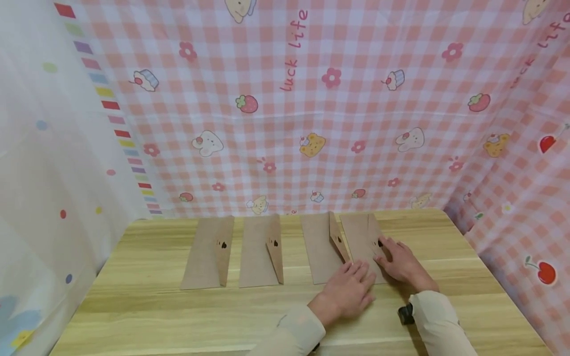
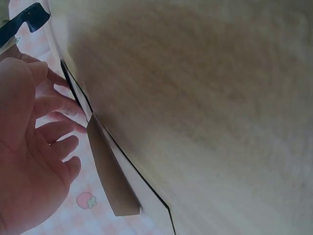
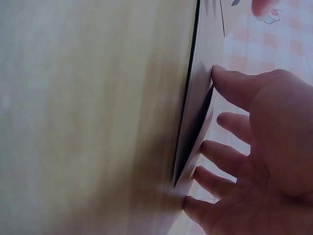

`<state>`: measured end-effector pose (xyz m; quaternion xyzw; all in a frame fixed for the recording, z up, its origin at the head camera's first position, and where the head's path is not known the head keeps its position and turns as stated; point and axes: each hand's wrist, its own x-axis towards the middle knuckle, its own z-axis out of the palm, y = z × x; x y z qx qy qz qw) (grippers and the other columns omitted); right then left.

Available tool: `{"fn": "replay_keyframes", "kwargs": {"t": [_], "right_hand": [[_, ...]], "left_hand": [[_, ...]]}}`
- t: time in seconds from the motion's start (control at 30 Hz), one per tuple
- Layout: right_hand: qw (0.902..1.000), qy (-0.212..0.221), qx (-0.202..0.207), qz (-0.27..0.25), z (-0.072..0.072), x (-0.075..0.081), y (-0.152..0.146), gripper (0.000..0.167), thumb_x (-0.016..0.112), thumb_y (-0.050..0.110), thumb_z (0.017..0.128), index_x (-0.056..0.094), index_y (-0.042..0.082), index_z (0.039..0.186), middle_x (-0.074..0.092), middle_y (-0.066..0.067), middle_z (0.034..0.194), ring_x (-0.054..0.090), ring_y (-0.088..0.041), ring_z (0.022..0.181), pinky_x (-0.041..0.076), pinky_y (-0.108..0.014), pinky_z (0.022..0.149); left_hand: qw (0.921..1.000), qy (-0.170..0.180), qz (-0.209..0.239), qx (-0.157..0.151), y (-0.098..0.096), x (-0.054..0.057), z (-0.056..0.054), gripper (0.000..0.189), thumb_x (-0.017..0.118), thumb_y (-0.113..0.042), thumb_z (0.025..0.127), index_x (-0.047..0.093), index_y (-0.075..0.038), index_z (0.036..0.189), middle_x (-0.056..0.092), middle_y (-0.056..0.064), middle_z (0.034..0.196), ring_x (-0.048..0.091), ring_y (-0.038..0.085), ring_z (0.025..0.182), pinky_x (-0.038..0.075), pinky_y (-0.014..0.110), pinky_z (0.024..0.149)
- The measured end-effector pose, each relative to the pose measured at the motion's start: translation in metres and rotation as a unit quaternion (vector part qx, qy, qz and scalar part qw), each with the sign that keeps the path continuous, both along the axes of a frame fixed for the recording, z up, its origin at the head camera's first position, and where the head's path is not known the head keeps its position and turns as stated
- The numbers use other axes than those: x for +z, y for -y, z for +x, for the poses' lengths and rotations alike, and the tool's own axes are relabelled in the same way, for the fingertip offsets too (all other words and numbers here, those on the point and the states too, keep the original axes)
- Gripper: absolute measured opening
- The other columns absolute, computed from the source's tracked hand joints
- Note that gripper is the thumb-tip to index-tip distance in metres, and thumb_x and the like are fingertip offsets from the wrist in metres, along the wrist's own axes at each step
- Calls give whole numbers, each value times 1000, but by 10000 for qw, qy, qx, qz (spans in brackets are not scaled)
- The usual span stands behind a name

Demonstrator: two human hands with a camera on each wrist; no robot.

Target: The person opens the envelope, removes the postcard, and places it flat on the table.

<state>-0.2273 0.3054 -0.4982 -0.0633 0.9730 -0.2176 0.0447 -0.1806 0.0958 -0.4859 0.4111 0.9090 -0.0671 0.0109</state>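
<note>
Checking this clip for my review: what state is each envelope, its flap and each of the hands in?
Leftmost envelope: flat, flap folded over.
Second envelope: flat, flap folded over.
Third envelope: flat, flap partly raised.
Rightmost envelope: flap partly lifted.
Left hand: relaxed, gripping nothing.
Right hand: touching the rightmost flap.

Pink checked cloth (image 1: 276,123) – wooden table (image 1: 178,316).

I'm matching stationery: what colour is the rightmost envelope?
The rightmost envelope is light brown, clearest in the head view.

hands (image 2: 32,156) | brown flap (image 2: 111,176), raised | wood tabletop (image 2: 234,122) | pink-checked cloth (image 2: 93,220), strawberry (image 2: 85,200)
</note>
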Motion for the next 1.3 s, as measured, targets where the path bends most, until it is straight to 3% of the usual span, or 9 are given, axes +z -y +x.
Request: {"fn": "replay_keyframes", "kwargs": {"t": [0.47, 0.93, 1.3], "right_hand": [[9998, 135, -107, -48, 0, 1, 2, 62, 56, 25, 100, 35, -8, 148, 27, -42, 148, 24, -62, 134, 25, -70, 107], [9990, 321, -276, -166, 2, 7, 3, 62, 54, 25, 102, 32, -5, 151, 28, -39, 150, 22, -59, 137, 25, -71, 107], [9994, 159, -286, -123, 3, 7, 4, 59, 55, 22, 100, 35, -5, 149, 31, -38, 149, 25, -60, 135, 27, -71, 106]], "left_hand": [[9988, 218, -407, 177, -10, -2, 0, 55, 25, -58, 104, 31, -39, 154, 26, -8, 162, 22, 10, 150, 16, 31, 122], [9971, 547, -423, 331, -13, -1, 1, 57, 25, -61, 102, 34, -37, 153, 28, -10, 161, 24, 7, 148, 12, 32, 122], [9973, 494, -459, 301, -14, -3, 1, 57, 28, -61, 102, 35, -36, 153, 29, -10, 161, 24, 7, 148, 14, 30, 122]]}}
